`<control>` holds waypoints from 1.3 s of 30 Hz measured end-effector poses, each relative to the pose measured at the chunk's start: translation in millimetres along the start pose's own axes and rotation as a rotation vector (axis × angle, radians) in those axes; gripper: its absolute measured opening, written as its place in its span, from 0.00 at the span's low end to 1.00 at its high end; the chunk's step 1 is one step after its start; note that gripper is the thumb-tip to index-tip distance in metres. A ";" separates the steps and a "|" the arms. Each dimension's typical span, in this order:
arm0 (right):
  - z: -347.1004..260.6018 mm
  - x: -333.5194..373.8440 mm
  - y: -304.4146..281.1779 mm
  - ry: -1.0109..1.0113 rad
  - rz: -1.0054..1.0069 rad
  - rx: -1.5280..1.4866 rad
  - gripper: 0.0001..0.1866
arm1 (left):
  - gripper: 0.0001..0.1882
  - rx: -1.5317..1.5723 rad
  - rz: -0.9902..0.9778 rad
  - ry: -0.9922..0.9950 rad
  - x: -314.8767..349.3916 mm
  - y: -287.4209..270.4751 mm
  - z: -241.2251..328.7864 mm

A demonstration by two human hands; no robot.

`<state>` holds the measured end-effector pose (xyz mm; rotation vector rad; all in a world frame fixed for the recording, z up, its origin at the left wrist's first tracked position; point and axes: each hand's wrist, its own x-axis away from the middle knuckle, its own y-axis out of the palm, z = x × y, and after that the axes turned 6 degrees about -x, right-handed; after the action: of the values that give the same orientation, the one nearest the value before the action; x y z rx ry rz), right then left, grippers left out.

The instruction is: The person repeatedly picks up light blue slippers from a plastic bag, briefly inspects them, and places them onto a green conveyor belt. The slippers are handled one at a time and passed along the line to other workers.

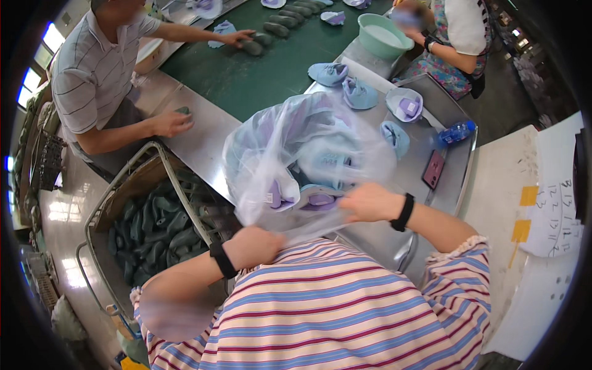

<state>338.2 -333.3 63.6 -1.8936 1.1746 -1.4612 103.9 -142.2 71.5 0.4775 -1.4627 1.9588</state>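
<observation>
A clear plastic bag stands on the metal table in front of me, filled with light-blue and lilac shoe uppers. Its mouth faces my chest. My left hand is closed on the near left part of the rim. On the right, my right hand grips the rim, so the film stretches between both hands. Some uppers show through the opening, one with a purple lining. Beyond the bag lie loose blue uppers, and a pale one with a lilac inside sits to their right.
At left, a wheeled cart holds many dark-green shoe lasts. A phone and blue bottle rest at the right. Across the green belt a co-worker reaches toward lasts; another sits beyond a green basin.
</observation>
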 end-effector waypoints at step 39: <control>233.5 -110.4 20.4 0.241 0.627 -1.473 0.28 | 0.16 1.752 0.712 -0.316 -91.2 42.5 -254.4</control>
<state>543.2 -281.3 -86.2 -1.6299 3.1033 -0.3352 163.2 65.7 -96.0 1.0387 0.5265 3.4637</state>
